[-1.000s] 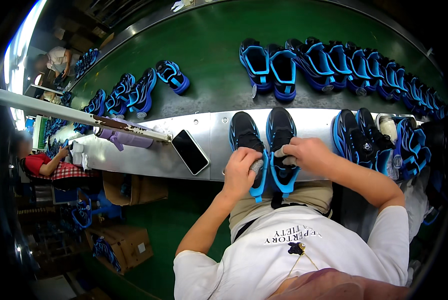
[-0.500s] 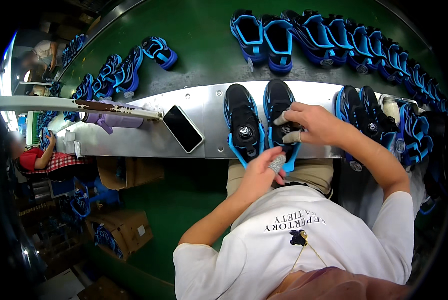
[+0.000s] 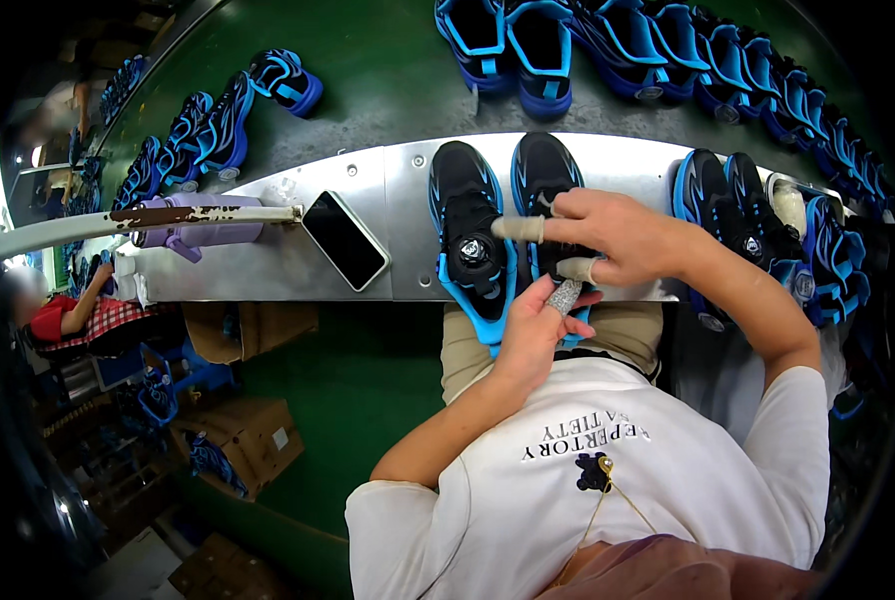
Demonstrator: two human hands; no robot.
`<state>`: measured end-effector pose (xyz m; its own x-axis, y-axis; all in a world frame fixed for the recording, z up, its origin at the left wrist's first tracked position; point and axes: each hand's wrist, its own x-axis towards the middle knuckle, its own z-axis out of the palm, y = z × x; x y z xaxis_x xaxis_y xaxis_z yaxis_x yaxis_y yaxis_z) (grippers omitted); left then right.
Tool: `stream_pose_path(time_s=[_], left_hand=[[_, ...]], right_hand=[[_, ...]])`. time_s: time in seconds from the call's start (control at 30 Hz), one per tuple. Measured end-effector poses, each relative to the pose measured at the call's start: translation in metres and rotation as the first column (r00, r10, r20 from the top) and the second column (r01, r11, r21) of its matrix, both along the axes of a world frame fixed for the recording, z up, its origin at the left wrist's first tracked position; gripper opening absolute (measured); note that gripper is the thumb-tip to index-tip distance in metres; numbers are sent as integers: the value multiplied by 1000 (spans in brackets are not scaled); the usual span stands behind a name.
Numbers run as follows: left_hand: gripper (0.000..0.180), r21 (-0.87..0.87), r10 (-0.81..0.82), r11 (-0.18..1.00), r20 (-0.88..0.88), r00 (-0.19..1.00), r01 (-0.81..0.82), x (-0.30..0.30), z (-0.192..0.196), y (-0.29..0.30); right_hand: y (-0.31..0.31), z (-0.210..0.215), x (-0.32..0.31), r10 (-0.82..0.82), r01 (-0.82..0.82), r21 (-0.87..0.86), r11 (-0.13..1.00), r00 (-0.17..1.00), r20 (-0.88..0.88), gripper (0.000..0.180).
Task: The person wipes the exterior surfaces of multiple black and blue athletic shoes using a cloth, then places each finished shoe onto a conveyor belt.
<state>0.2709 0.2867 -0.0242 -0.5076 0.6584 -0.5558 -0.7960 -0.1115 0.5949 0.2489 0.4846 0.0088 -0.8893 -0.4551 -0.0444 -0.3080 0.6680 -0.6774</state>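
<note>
In front of you stretches a broad green work surface with a row of black-and-blue sneakers lined up on it, and on your side runs the metal tabletop. Your pair stands upright there, toes pointing away: the left sneaker and, just beside it, the right sneaker, their heels reaching past the near edge. Both your hands are at the right one. Your right hand spreads over its middle, that grip apart; your left hand is by its heel, and whether that grip is clamped on anything you cannot tell from here. A phone lies well to the left.

To work this shoe well, it would help to keep its sole flat, steady the overhanging heel with your left fingers, and keep the pale finger cots from snagging the grey finger wrap, since they nearly meet.

As for writing, dark lettering runs upside down across your white shirt. The left sneaker's round dial bears a pale mark, too small to read.
</note>
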Motion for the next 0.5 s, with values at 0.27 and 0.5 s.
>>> stream_pose_path(time_s=[0.27,0.5], left_hand=[[30,-95,-23,995,20,1000,25,-3,8,7],[36,-114,-63,991,51,997,69,-6,5,12]], right_hand=[[4,-1,-5,-57,49,-117,992,996,-64,58],[-5,-22,2,-69,73,-69,995,996,61,54]])
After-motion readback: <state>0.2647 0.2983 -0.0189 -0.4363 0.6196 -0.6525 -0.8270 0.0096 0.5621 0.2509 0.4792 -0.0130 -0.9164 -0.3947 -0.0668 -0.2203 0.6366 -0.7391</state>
